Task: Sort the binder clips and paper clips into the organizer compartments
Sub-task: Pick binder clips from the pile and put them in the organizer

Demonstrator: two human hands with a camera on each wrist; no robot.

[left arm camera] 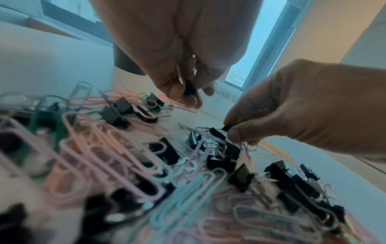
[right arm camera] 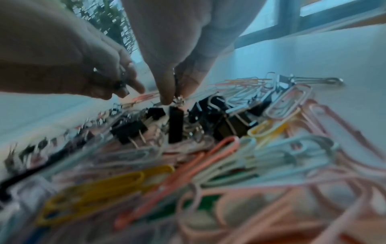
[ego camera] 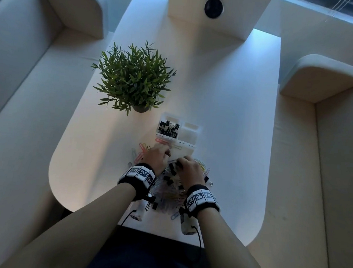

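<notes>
A mixed pile of black binder clips (left arm camera: 242,176) and coloured paper clips (right arm camera: 94,188) lies on the white table near its front edge. My left hand (left arm camera: 188,97) hovers over the pile's far side and pinches a small black binder clip (left arm camera: 189,89). To its right, my right hand (right arm camera: 174,99) pinches the wire handle of another black binder clip (right arm camera: 175,127), which hangs upright at the pile's top. The clear organizer (ego camera: 191,142) stands just beyond the hands; its left compartment (ego camera: 168,127) holds several black binder clips, and I see nothing in its right compartment (ego camera: 189,130).
A potted green plant (ego camera: 133,77) stands on the table behind and left of the organizer. A white block with a dark round hole (ego camera: 214,7) sits at the table's far end. Pale sofas (ego camera: 18,62) flank the table on both sides.
</notes>
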